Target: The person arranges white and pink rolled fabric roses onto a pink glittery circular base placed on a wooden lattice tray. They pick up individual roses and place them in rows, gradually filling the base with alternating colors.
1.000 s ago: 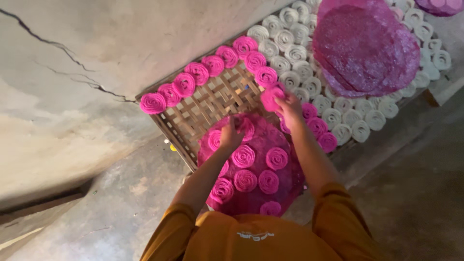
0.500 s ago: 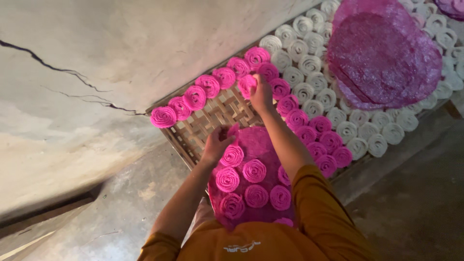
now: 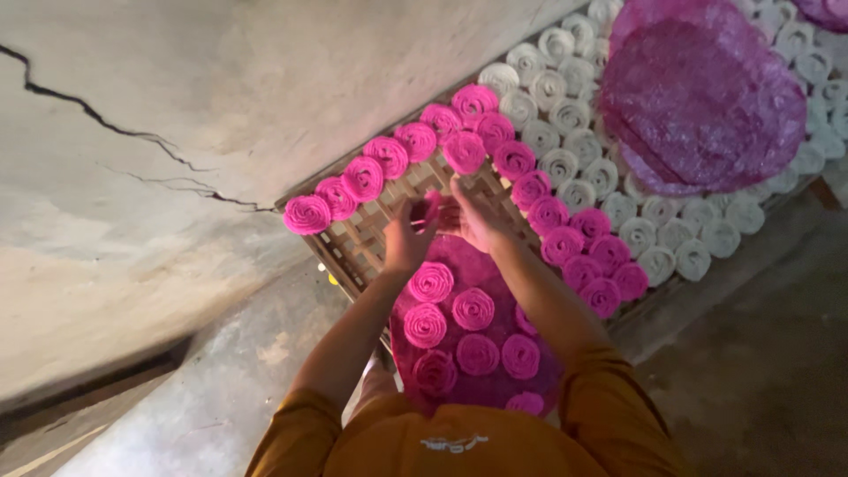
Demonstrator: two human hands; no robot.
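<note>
1. The left hand (image 3: 408, 240) and the right hand (image 3: 473, 216) meet over the bare middle of a woven bamboo tray (image 3: 367, 238), with a pink roll (image 3: 430, 210) between them.
2. The left grip is narrow, its fingertips pinched on the near side of that pink roll; the right grip curls loosely about the roll's far side, touching it. Whether the roll rests on the tray or is lifted clear I cannot tell.
3. Just beyond the hands a row of pink rolls (image 3: 389, 157) lines the tray's far edge beside the cracked wall (image 3: 132, 159).
4. To the right of the right hand, a second band of pink rolls (image 3: 574, 247) runs down the tray, touching one another.
5. Past these lie many white rolls (image 3: 565, 115), packed close.
6. On top of the white rolls rests a stack of flat round magenta sheets (image 3: 707, 97).
7. Below the hands, between the forearms, a pink sheet carrying loose pink rolls (image 3: 473, 309) sits near the person's orange sleeves (image 3: 618, 406).
8. Grey concrete floor (image 3: 751, 371) lies to the right.
</note>
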